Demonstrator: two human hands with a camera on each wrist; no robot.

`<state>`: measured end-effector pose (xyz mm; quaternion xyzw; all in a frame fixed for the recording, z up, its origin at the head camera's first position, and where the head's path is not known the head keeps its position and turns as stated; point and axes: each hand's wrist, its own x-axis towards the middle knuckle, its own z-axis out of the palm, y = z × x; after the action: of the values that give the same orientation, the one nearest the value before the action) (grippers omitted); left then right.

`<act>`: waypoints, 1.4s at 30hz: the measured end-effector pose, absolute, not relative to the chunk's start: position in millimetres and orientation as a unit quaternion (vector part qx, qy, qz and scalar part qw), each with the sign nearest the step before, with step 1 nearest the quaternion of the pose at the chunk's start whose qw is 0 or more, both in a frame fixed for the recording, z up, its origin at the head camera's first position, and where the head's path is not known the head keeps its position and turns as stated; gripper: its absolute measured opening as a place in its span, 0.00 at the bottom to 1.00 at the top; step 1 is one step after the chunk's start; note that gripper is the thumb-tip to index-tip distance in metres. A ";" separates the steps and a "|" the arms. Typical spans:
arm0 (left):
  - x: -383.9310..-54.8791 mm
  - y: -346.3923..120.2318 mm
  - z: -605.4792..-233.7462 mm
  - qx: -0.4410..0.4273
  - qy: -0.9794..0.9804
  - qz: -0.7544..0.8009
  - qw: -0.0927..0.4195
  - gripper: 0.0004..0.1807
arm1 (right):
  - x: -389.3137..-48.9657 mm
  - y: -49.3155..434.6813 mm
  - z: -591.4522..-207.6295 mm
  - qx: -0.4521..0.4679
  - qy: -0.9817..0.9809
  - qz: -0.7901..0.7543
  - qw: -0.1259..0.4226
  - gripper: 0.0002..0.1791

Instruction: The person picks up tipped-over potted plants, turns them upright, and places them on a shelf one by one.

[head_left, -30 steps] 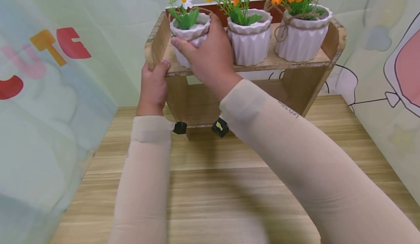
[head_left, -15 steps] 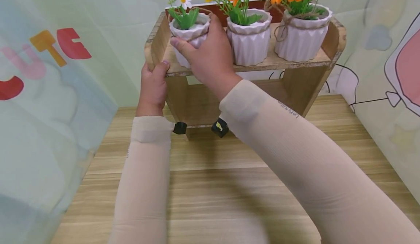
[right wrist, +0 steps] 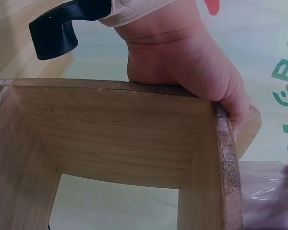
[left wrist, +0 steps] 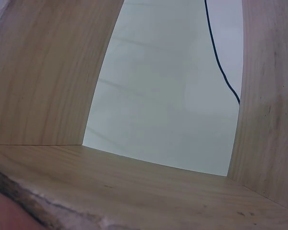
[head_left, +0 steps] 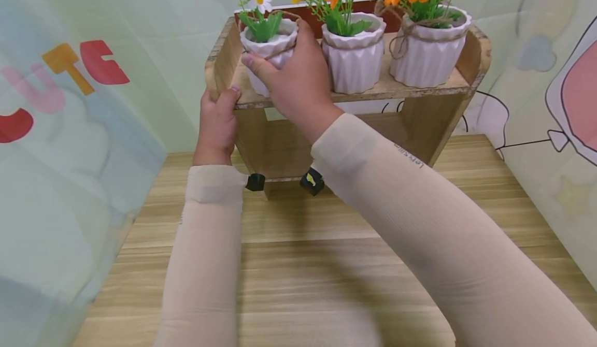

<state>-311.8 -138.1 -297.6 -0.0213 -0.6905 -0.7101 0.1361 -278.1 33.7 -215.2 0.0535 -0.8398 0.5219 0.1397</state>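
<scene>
A small white ribbed pot (head_left: 280,56) with white daisies and green leaves stands at the left end of a wooden shelf (head_left: 254,134). My right hand (head_left: 303,80) grips this pot from the right, thumb across its front; the far fingers are hidden behind it. Lower down, my left hand (head_left: 218,124) holds the shelf's left side panel, thumb at the inner front corner. In the right wrist view, that left hand (right wrist: 192,57) wraps the wooden corner, beside part of the white pot (right wrist: 264,191). The left wrist view looks into the shelf's wooden compartment (left wrist: 43,72).
A middle white pot (head_left: 355,70) and a right white pot (head_left: 426,59), both with orange and yellow flowers and twine, share the top board. The shelf stands on a wood-grain table (head_left: 303,285) between printed walls. Black wrist cameras hang below both cuffs.
</scene>
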 end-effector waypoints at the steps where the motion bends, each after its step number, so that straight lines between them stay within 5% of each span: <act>1: -311.8 -138.1 -297.7 -0.021 -0.691 -0.710 0.135 0.24 | -278.2 33.8 -215.4 0.054 -0.839 0.522 0.141 0.57; 42: -308.6 -136.8 -294.9 -0.014 -0.695 -0.707 0.133 0.25 | -276.3 35.1 -216.0 0.057 -0.839 0.523 0.135 0.56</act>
<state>-308.6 -136.8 -294.9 -0.0141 -0.6950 -0.7065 0.1327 -276.3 35.1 -216.0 0.0575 -0.8394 0.5235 0.1347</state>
